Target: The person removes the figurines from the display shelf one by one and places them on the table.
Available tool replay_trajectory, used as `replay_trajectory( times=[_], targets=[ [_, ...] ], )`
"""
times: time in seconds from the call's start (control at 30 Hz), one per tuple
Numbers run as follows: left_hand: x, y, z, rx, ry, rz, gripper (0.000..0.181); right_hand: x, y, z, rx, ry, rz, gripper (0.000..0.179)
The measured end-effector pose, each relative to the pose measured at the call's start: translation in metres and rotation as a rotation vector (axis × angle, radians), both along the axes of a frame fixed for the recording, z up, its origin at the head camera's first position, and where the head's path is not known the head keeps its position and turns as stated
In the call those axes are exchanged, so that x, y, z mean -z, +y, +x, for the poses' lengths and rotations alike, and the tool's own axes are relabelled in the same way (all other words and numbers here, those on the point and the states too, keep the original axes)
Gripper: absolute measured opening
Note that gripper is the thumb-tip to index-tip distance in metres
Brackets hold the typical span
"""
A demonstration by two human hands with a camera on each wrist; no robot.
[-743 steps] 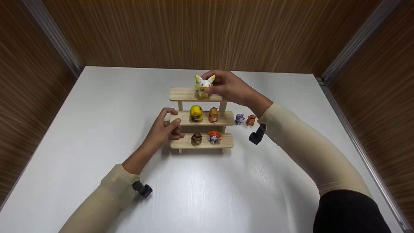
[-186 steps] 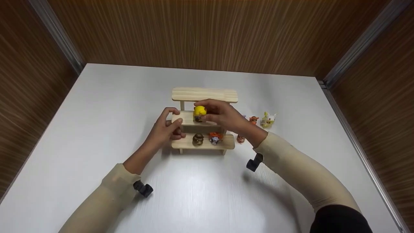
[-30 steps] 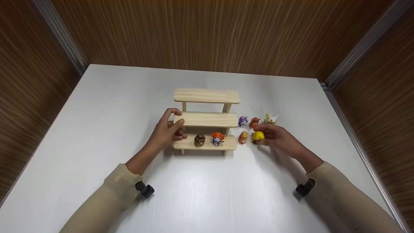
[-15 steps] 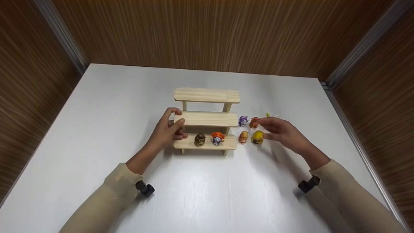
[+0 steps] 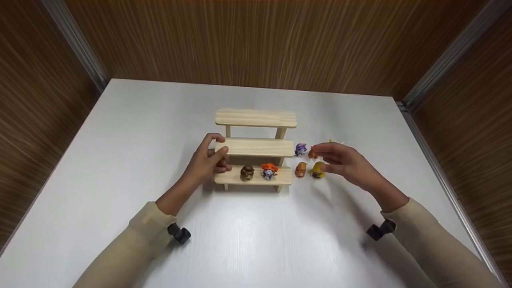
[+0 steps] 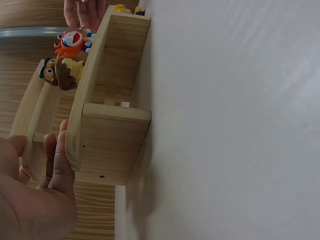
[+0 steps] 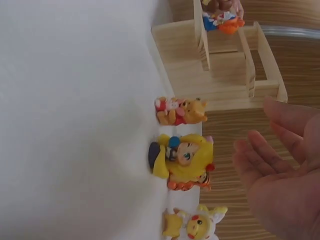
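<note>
Wood-grain panels (image 5: pixel 264 44) enclose the white worktop (image 5: pixel 248 232) at the back and sides. Beige sleeves (image 5: pixel 116 252) cover both of the person's forearms. The three-tier wooden stand (image 5: pixel 256 147) stands upright on the worktop, between the hands. The left grip (image 5: pixel 205 162) pinches the left end of its middle shelf, thumb on top. The right grip (image 5: pixel 347 163) is spread, thumb apart from the fingers, holding nothing, just beside the figures to the right of the stand. Nearest its thumb is the yellow-haired figure (image 7: pixel 192 155), upright on the worktop; the right wrist view shows a gap between them. The white-and-yellow figure (image 7: pixel 196 226) is mostly hidden behind this grip in the head view. The orange-capped figure (image 5: pixel 269 171) and, left of it, the brown owl figure (image 5: pixel 247 172) stand on the bottom shelf. The bear figure (image 5: pixel 301 170), the tiger figure (image 5: pixel 312 153) near the right fingertips, and the purple figure (image 5: pixel 301 150) complete the worktop cluster.
</note>
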State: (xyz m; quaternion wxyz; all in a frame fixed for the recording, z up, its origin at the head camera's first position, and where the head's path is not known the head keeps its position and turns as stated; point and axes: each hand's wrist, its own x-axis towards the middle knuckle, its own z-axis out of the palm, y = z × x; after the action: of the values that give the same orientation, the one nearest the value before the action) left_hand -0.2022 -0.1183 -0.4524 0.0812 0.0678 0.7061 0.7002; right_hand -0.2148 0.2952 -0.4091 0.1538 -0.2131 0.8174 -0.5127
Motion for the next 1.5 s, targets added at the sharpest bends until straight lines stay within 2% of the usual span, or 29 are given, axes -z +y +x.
replay_trajectory(
  times=[0.33,0.6,0.83,1.0,1.17,1.5],
  targets=[
    [0.000,0.000,0.000,0.000,0.000,0.001,0.032,-0.009,-0.016,0.014,0.017,-0.013,0.011,0.048],
    [-0.001,0.000,0.000,0.005,0.007,0.010,0.030,-0.012,-0.031,0.026,-0.017,-0.016,-0.011,0.047],
    [0.000,-0.001,0.001,-0.001,0.014,0.002,0.031,-0.003,-0.046,0.032,-0.068,-0.007,-0.052,0.048],
    [0.000,-0.001,0.000,0.000,0.014,0.001,0.032,0.003,-0.058,0.037,-0.072,0.001,-0.054,0.050],
    [0.000,-0.001,0.000,0.001,0.010,0.011,0.032,0.007,-0.068,0.037,-0.091,0.008,-0.050,0.056],
    [0.000,-0.001,0.000,0.006,0.017,0.015,0.033,0.015,-0.091,0.036,-0.143,-0.005,-0.106,0.061]
  ],
)
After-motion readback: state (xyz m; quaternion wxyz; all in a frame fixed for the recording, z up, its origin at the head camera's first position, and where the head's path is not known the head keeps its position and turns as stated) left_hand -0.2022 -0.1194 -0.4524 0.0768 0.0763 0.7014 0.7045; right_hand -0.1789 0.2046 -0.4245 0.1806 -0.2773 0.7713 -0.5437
